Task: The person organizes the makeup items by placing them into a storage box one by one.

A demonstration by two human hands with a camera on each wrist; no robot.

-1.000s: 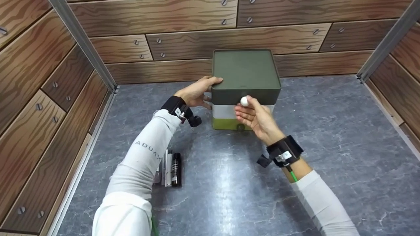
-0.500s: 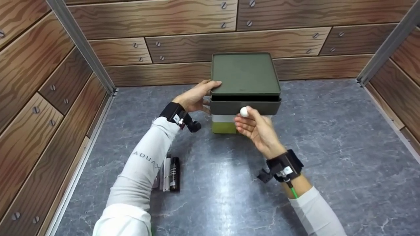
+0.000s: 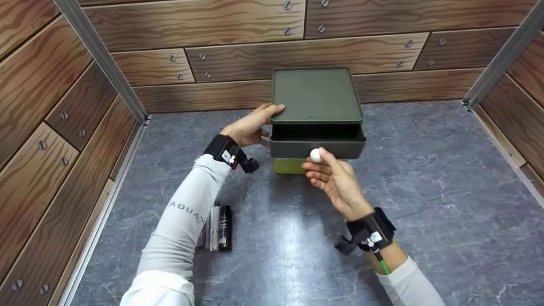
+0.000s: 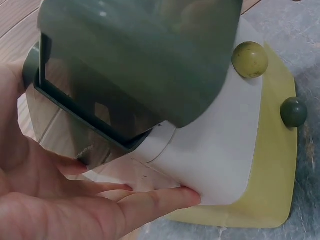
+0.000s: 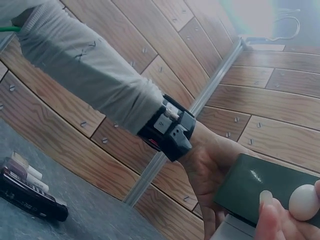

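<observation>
At upper centre of head view: top drawer (image 3: 293, 150) of dark green cabinet (image 3: 316, 93), part-way out. White knob (image 3: 315, 155) pinched in fingers of right hand (image 3: 340, 182), just right of centre. Left hand (image 3: 249, 126) unclenched, thumb on the top's left edge, extended fingers by the side wall, apparently bracing. For a clean slide, draw level and straight toward bottom of frame; counter with left-hand pressure; avoid tipping drawer or dragging whole stack forward.
</observation>
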